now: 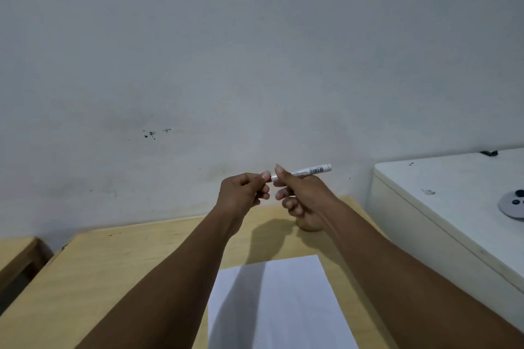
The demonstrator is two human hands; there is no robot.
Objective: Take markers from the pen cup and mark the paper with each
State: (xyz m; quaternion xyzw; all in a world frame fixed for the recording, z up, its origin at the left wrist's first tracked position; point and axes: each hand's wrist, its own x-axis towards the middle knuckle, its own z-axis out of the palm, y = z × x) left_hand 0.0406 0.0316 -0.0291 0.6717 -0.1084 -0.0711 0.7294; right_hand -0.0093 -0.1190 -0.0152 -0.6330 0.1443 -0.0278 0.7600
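**Both hands on one white marker, held up above the desk**

Far left: a second wooden surface [17, 252] is showing at the frame edge, apart from the main wooden desk [113, 272]. Behind both, a pale wall [255, 51] is carrying a small cluster of dark specks [150, 134].

Centre-left: the left hand [242, 193] is curling closed, thumb and forefinger pinching the left end of the marker [307, 172], where a bit of red is peeking out; whether that is a cap or the tip is too small to tell.

Centre: a white sheet of paper [280, 306] is lying flat on the desk below the forearms, its visible part unmarked, with arm shadows falling across it.

Centre-right: the right hand [303, 201] is gripping the marker's white barrel, thumb up along it, the other fingers folded under. The barrel is sticking out to the right, slightly raised, well clear of the desk. A printed label with a barcode is running along it; the lettering is too small to read.

Right: a white cabinet-like unit [442, 207] is standing just beside the desk, with a grey round object [513, 204] at the frame edge and a small dark item [489, 153] near the wall.
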